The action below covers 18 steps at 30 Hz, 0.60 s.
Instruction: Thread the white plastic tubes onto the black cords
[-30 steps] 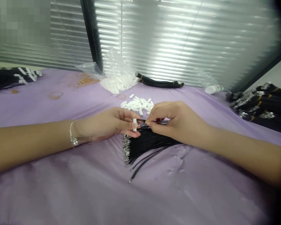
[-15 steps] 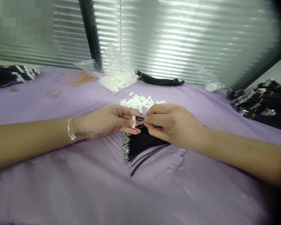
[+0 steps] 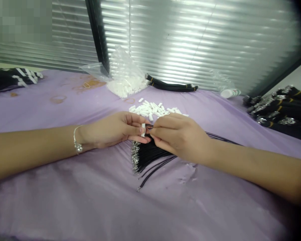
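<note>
A white piece point(image 3: 143, 130) is pinched in the narrow grip of the left hand point(image 3: 110, 130), just beside a black cord point(image 3: 148, 126) held in the right hand's point(image 3: 182, 139) narrow grip. A heap of white pieces point(image 3: 147, 110) is left on the bench point(image 3: 65, 201), and a fanned cord bundle point(image 3: 150, 157) lies below the hands.

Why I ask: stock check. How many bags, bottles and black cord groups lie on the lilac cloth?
Clear plastic bags: 2
White bottle: 1
Black cord groups: 4 (centre, back, left, right)
Total: 7
</note>
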Tool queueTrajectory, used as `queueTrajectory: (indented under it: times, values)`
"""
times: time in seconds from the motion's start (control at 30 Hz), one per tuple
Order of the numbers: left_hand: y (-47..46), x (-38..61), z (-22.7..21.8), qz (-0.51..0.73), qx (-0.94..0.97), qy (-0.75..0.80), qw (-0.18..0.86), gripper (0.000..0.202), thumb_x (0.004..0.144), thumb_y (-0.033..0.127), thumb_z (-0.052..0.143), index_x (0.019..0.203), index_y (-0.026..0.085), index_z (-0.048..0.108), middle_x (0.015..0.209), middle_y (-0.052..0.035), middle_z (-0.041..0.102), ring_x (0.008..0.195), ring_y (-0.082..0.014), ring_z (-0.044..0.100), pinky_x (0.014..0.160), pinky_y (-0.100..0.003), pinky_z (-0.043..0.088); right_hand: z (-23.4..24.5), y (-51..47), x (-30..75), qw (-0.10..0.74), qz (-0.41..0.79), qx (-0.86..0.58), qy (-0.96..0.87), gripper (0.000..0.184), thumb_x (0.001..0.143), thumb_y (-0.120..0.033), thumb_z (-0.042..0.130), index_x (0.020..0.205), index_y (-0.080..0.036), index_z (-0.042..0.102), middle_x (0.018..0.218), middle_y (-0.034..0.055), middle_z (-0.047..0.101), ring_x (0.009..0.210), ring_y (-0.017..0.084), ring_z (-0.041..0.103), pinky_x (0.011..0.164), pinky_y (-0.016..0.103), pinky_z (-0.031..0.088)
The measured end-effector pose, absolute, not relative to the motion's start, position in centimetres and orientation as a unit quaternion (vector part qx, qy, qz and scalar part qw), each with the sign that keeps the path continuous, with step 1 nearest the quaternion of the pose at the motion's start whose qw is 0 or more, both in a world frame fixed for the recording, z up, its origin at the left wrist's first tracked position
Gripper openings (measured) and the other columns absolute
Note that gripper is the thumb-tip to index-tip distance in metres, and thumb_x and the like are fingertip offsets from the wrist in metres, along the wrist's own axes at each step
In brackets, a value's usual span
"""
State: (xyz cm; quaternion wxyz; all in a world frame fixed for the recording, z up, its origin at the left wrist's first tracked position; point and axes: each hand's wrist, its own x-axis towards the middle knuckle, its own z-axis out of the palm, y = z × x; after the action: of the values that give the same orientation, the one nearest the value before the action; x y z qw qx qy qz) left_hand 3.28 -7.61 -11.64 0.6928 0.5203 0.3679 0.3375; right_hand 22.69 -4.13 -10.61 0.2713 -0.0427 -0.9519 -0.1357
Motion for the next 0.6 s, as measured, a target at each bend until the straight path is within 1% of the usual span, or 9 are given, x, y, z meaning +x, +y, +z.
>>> queueTrajectory:
  times: [0.1, 0.17, 0.27, 0.33, 0.4, 0.5, 0.6]
  values:
    - [-7.6, 3.3, -11.8, 0.342, 0.525, 0.365, 0.689, 0.014, 0.078, 0.008, 0.057, 0.089, 0.014, 0.062, 0.083, 0.0, 0.059, 0.085, -0.0083, 0.058, 0.086, -0.022, 0.047, -10.6, -4.1, 22.5, 0.267, -0.141, -0.043, -0.952, 0.027, 0.086, -0.016, 0.042, 0.067, -0.013, 0.062, 0.069, 0.0029, 0.058, 0.066, 0.01, 0.053, 0.061, 0.026, 0.04]
    - [-7.6, 3.3, -11.7, 0.344, 0.526, 0.362, 0.689, 0.01, 0.077, 0.009, 0.058, 0.084, 0.014, 0.063, 0.081, 0.0004, 0.059, 0.085, -0.0081, 0.057, 0.085, -0.021, 0.047, -10.4, -4.2, 22.6, 0.258, -0.143, -0.049, -0.954, 0.027, 0.086, -0.017, 0.042, 0.068, -0.014, 0.062, 0.07, 0.0027, 0.058, 0.067, 0.011, 0.052, 0.063, 0.027, 0.04]
    - [-7.7, 3.4, -11.6, 0.35, 0.514, 0.367, 0.692, 0.014, 0.075, 0.008, 0.059, 0.087, 0.015, 0.063, 0.078, 0.0007, 0.06, 0.083, -0.0084, 0.058, 0.084, -0.023, 0.047, -9.9, -4.7, 22.8, 0.251, -0.147, -0.074, -0.954, 0.021, 0.085, -0.02, 0.044, 0.076, -0.014, 0.062, 0.084, 0.005, 0.061, 0.075, 0.014, 0.053, 0.07, 0.031, 0.041]
    - [-7.7, 3.4, -11.4, 0.355, 0.508, 0.363, 0.695, 0.019, 0.076, 0.007, 0.058, 0.093, 0.015, 0.063, 0.079, 0.0002, 0.061, 0.081, -0.0079, 0.058, 0.081, -0.021, 0.048, -9.6, -5.3, 22.9, 0.242, -0.143, -0.08, -0.957, 0.021, 0.086, -0.02, 0.043, 0.081, -0.014, 0.062, 0.088, 0.0061, 0.061, 0.08, 0.015, 0.053, 0.072, 0.033, 0.041]
    - [-7.6, 3.4, -11.4, 0.356, 0.503, 0.357, 0.702, 0.02, 0.079, 0.008, 0.055, 0.097, 0.015, 0.062, 0.083, -0.0016, 0.063, 0.081, -0.0084, 0.059, 0.078, -0.019, 0.048, -9.5, -6.0, 22.8, 0.212, -0.124, -0.076, -0.967, 0.023, 0.087, -0.02, 0.041, 0.082, -0.014, 0.062, 0.086, 0.0055, 0.061, 0.081, 0.015, 0.054, 0.073, 0.032, 0.041]
    - [-7.6, 3.3, -11.5, 0.364, 0.488, 0.364, 0.704, 0.019, 0.082, 0.009, 0.052, 0.098, 0.014, 0.061, 0.087, -0.003, 0.064, 0.084, -0.0097, 0.061, 0.079, -0.02, 0.049, -9.8, -6.5, 22.6, 0.154, -0.077, -0.093, -0.981, 0.022, 0.086, -0.019, 0.043, 0.08, -0.015, 0.063, 0.084, 0.0041, 0.061, 0.08, 0.016, 0.055, 0.074, 0.033, 0.042]
    - [-7.6, 3.3, -11.5, 0.367, 0.489, 0.365, 0.702, 0.019, 0.081, 0.009, 0.053, 0.098, 0.014, 0.061, 0.091, -0.0036, 0.064, 0.087, -0.0103, 0.061, 0.081, -0.021, 0.048, -10.1, -6.4, 22.4, 0.135, -0.011, -0.122, -0.983, 0.019, 0.083, -0.017, 0.047, 0.076, -0.015, 0.064, 0.081, 0.0041, 0.061, 0.077, 0.014, 0.054, 0.073, 0.031, 0.042]
